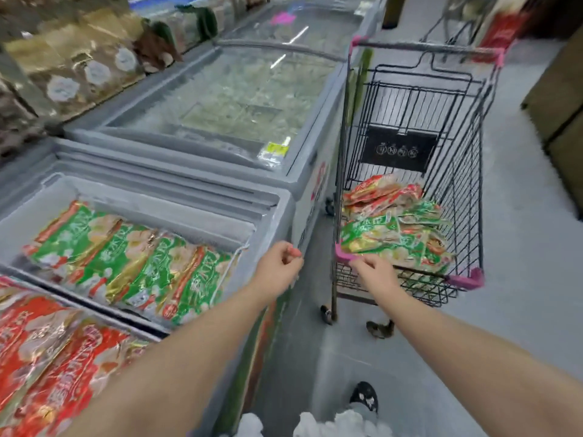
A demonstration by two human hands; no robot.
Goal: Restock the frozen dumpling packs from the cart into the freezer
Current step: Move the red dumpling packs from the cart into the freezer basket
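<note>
Though the head view is smeared with motion blur, the main things can be told. The print on the packs is unreadable, and the goods on the shelf [72, 67] at upper left are only brown shapes. The far chest freezer [220, 99] has its frosted glass lid shut, so what lies under it is hard to make out. The red packs [53, 351] in the nearest bin are cut off by the left and lower edges, and both forearms run out of the picture at the bottom.

The open freezer [277, 209] at left holds a row of green dumpling packs [132, 263] lying overlapped in its middle bin. The cart [416, 152] stands in the aisle just beside the freezers, with a heap of green packs [394, 238] in front and red-orange ones [381, 193] behind.

The left hand [279, 266] hangs over the freezer's right corner, fingers curled loosely inward, holding nothing that can be seen. The right hand [373, 272] reaches to the cart's near rim beside its pink corner [342, 255], fingers bent at the edge of the nearest green pack; whether they already pinch the pack cannot be told.
</note>
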